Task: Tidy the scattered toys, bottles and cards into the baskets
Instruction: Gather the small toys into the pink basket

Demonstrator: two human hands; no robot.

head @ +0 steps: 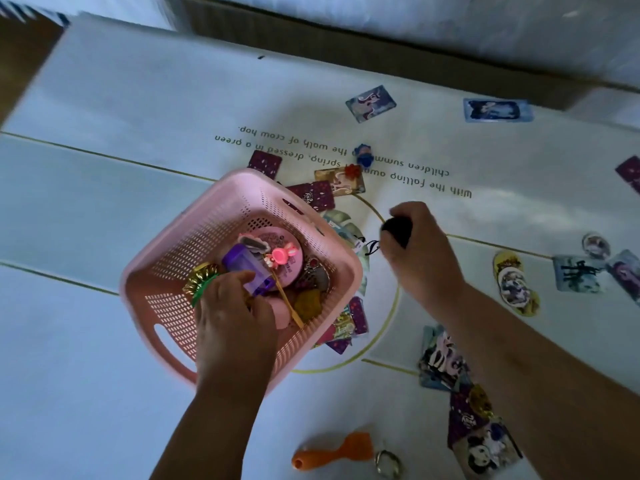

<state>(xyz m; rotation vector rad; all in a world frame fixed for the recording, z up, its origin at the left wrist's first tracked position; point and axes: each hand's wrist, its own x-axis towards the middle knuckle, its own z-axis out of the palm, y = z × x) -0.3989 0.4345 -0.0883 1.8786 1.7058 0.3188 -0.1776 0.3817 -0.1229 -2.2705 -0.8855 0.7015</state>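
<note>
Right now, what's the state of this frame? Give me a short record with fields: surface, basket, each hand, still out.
surface: printed play mat
basket: pink perforated basket, holding a purple container and a pink bunny toy
left hand: inside the basket, fingers on the purple container; grip unclear
right hand: grips a dark round object beside the basket
still out: cards, blue figurine, orange toy
</note>
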